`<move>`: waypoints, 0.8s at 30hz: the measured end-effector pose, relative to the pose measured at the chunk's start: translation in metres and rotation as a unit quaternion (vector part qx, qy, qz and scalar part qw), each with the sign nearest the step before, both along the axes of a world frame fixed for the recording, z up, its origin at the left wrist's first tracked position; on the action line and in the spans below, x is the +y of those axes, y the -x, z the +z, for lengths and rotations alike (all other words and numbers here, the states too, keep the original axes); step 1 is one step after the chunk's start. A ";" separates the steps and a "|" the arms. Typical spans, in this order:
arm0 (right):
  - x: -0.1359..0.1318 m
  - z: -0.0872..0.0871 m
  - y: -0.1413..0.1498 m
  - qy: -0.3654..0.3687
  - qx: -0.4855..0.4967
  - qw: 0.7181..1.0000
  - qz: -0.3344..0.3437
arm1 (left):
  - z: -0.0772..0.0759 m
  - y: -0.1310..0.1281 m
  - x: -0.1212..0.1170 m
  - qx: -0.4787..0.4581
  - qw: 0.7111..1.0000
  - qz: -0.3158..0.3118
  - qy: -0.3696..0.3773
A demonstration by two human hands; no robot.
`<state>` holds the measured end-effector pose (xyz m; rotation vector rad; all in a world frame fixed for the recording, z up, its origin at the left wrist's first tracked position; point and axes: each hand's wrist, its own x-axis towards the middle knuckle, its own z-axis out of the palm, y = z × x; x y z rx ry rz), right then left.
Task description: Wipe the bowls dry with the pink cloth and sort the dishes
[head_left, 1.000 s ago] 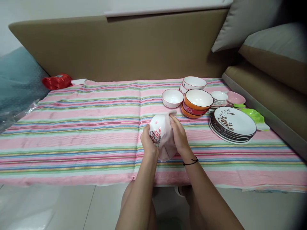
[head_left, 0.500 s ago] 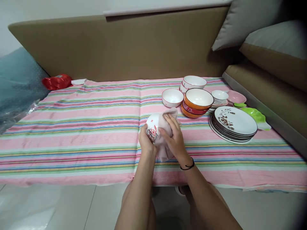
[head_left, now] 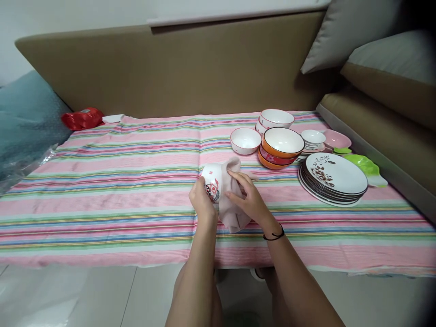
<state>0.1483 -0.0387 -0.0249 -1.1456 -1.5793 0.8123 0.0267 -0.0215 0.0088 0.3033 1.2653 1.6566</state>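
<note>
Tilted on its side, a white bowl (head_left: 211, 175) with a red and black drawing is held up above the striped cloth. My left hand (head_left: 201, 200) grips its left side, thumb on the outer wall. A pale pink cloth (head_left: 230, 206) covers the bowl's right part and hangs below it. My right hand (head_left: 248, 196) is closed on that cloth, fingers over the top edge and thumb against the front. The bowl's far side and the fingertips behind it are hidden.
Beyond my hands stand a single white bowl (head_left: 245, 140) and a stack of orange and red bowls (head_left: 277, 156). Patterned plates (head_left: 335, 175) are piled at the right, near a green leaf-shaped dish (head_left: 366, 169). A red bundle (head_left: 82, 119) lies far left.
The bowl and my left hand have shifted slightly left. My right hand and the cloth have slid toward the bowl's right edge, baring more of the white wall.
</note>
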 end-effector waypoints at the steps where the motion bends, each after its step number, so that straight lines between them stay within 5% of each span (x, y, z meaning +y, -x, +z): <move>1: 0.000 -0.001 0.000 0.004 0.005 1.000 0.007 | 0.000 0.001 0.000 0.017 1.000 0.000 -0.011; 17: 0.001 0.004 0.003 -0.072 0.062 0.995 -0.010 | 0.000 0.001 0.002 -0.009 0.999 0.018 0.029; 24: 0.004 -0.003 0.001 0.062 0.070 0.996 0.006 | -0.005 0.001 0.001 0.050 0.998 0.027 0.002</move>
